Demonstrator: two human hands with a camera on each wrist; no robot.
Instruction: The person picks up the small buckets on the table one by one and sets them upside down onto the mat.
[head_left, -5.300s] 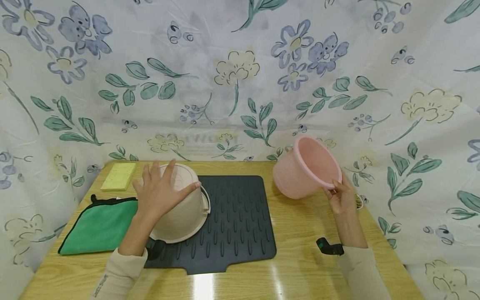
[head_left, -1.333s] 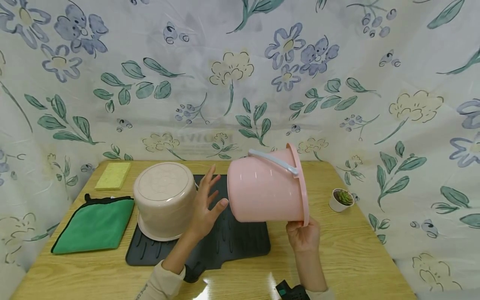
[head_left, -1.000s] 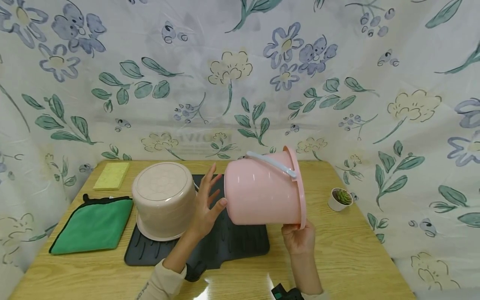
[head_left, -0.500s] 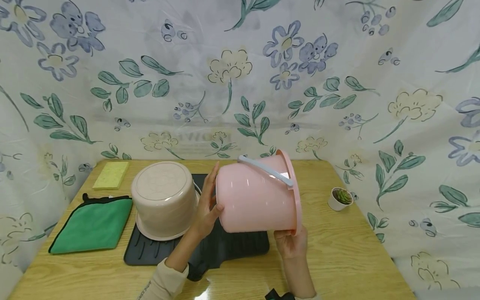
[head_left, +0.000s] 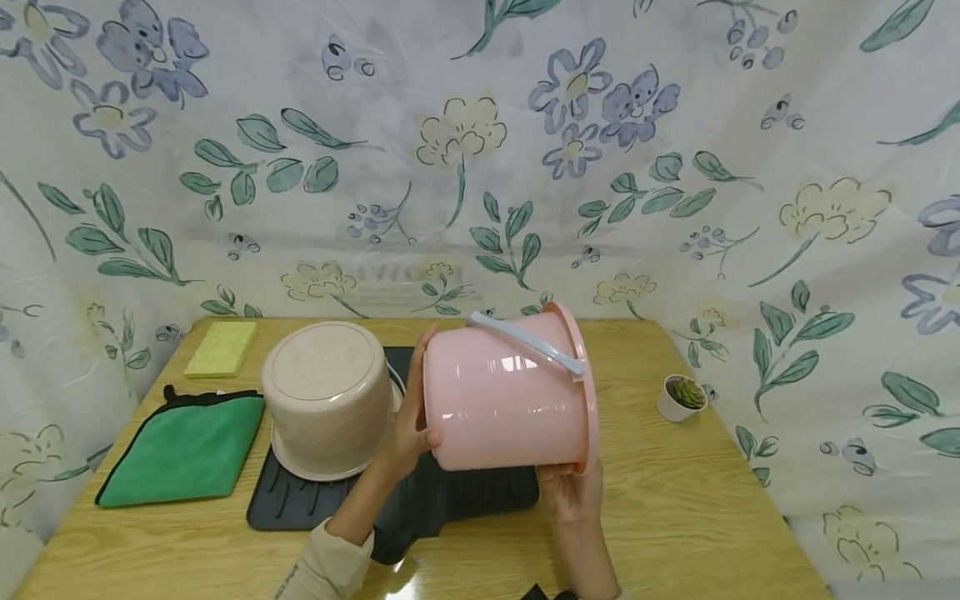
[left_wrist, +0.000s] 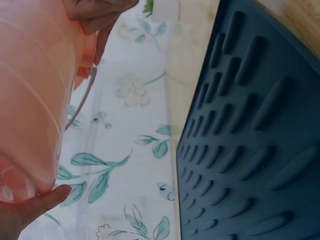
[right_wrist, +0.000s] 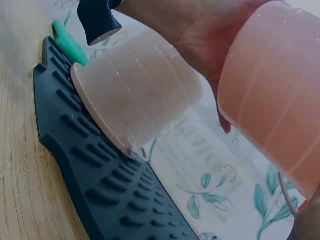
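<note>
A glossy pink bucket (head_left: 506, 396) with a pale blue handle (head_left: 528, 342) lies on its side in the air over the drying mat, its mouth turned right. My left hand (head_left: 412, 417) holds its base, thumb over the near edge and fingers reaching up along the bottom. At the lower rim, my right hand (head_left: 570, 496) grips from below; the bucket hides its fingertips in the head view. A cream bucket (head_left: 326, 392) stands upside down on the dark ridged mat (head_left: 487, 492), just left of my left hand.
Left of the mat lie a green cloth pouch with black trim (head_left: 183, 450) and a yellow sponge (head_left: 221, 348). A small potted succulent (head_left: 681, 397) stands at the table's right edge. A floral curtain (head_left: 480, 208) hangs behind the wooden table (head_left: 675, 517).
The pink bucket went from the right side of the table to over the mat, turning sideways. My left hand left the cream bucket and took the pink one's base. My right hand kept the rim.
</note>
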